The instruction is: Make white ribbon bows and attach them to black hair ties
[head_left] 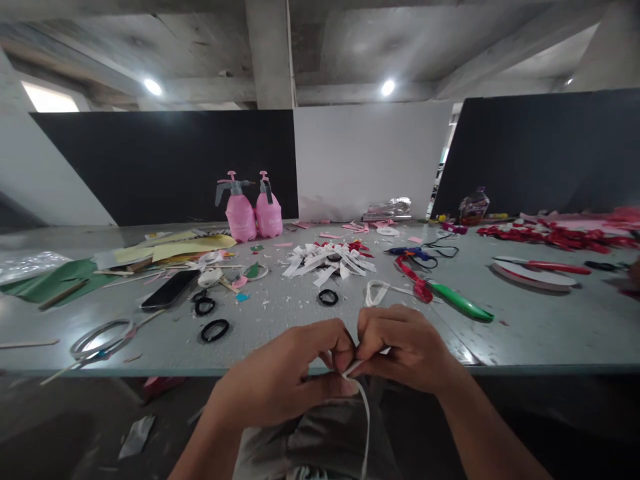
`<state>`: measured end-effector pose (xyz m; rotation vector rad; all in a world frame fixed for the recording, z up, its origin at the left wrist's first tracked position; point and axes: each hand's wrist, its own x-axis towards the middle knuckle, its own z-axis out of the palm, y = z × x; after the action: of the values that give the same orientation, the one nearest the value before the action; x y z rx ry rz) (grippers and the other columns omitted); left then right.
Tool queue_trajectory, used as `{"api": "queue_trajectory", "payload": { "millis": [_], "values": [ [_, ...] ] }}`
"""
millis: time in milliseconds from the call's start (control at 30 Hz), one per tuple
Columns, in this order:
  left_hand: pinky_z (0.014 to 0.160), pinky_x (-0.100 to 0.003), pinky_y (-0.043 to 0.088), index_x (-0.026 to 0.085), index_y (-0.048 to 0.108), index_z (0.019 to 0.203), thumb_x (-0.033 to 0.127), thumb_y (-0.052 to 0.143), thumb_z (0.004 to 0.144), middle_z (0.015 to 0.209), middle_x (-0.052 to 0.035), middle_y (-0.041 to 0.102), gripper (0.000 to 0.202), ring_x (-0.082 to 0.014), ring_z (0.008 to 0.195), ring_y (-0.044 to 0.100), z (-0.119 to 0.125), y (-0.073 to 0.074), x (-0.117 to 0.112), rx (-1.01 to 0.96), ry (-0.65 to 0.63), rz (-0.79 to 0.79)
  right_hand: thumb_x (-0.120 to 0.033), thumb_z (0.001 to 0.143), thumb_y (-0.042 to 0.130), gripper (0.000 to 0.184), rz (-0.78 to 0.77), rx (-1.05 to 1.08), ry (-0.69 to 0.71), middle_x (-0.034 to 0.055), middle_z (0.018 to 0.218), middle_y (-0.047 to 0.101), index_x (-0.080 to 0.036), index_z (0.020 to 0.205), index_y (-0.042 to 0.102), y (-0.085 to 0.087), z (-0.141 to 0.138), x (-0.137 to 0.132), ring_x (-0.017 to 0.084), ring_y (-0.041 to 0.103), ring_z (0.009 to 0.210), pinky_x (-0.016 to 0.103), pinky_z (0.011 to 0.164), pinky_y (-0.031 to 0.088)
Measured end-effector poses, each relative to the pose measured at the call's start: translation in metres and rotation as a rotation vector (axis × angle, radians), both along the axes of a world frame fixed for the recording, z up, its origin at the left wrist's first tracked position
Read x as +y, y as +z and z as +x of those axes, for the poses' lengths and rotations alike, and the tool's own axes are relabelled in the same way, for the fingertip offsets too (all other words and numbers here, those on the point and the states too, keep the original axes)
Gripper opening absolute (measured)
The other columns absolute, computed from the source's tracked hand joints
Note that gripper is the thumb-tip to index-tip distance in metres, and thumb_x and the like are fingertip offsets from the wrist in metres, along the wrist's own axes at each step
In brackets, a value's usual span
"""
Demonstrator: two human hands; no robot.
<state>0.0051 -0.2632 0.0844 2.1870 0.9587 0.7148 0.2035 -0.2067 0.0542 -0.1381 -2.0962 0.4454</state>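
Note:
My left hand (287,373) and my right hand (405,347) meet at the near edge of the grey table (525,333), fingertips pinched together. Both pinch a narrow white ribbon strip (366,413) that hangs down between them toward my lap. On the table just beyond lie a looped piece of white ribbon (376,292) and a pile of white ribbon pieces (330,260) with some red bits.
Black hair ties (215,330) (328,297), a phone (170,289), a wire ring (100,337), green-handled scissors (460,301), a blue glue gun (410,252), two pink spray bottles (253,210), coloured paper sheets (165,250), red ribbon scraps (555,235) and a tape roll (530,275) lie about.

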Motion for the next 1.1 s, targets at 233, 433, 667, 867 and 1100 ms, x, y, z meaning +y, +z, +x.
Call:
{"api": "queue_trajectory", "payload": {
  "millis": [233,433,667,867,1100],
  "values": [
    [0.071,-0.023,0.042,0.017,0.051,0.077,0.026,0.063,0.081,0.084,-0.0025,0.059,0.015,-0.0113,0.076,0.053,0.003,-0.01,0.002,-0.187,-0.013,0.139,-0.026,0.08,0.068,0.019,0.082,0.057,-0.051,-0.0006,0.061,0.054,-0.016,0.068,0.058,0.007,0.005,-0.001,0.008,0.05,0.055,0.02,0.051,0.035],
    [0.066,-0.024,0.042,0.017,0.058,0.081,0.024,0.058,0.084,0.076,-0.0037,0.06,0.008,-0.0116,0.07,0.053,-0.004,-0.011,0.0,-0.325,0.108,0.295,-0.028,0.085,0.062,0.013,0.329,0.021,-0.166,-0.0005,0.065,0.054,-0.018,0.078,0.065,0.019,0.012,-0.003,0.007,0.047,0.054,0.021,0.053,0.033],
    [0.072,-0.026,0.044,0.019,0.065,0.081,0.027,0.059,0.083,0.077,-0.0032,0.065,0.01,-0.0126,0.072,0.055,0.004,-0.007,-0.004,-0.175,0.198,0.253,-0.028,0.089,0.055,0.017,0.456,-0.097,-0.276,-0.001,0.065,0.052,-0.02,0.08,0.065,0.023,0.016,-0.006,0.007,0.042,0.054,0.022,0.053,0.03],
    [0.075,-0.026,0.044,0.02,0.066,0.08,0.02,0.059,0.08,0.076,-0.0016,0.066,0.007,-0.0122,0.072,0.056,0.002,-0.007,-0.004,-0.122,0.198,0.243,-0.02,0.089,0.053,0.013,0.499,-0.183,-0.32,-0.0024,0.065,0.052,-0.021,0.082,0.064,0.02,0.017,-0.008,0.007,0.04,0.055,0.022,0.053,0.028],
    [0.074,-0.025,0.044,0.018,0.066,0.078,0.017,0.058,0.08,0.074,-0.0022,0.066,0.009,-0.0122,0.073,0.057,0.001,-0.006,-0.002,-0.137,0.152,0.179,-0.02,0.089,0.052,0.014,0.525,-0.221,-0.333,-0.0039,0.063,0.049,-0.022,0.081,0.063,0.021,0.017,-0.013,0.007,0.038,0.055,0.022,0.053,0.026]
  ]
}}
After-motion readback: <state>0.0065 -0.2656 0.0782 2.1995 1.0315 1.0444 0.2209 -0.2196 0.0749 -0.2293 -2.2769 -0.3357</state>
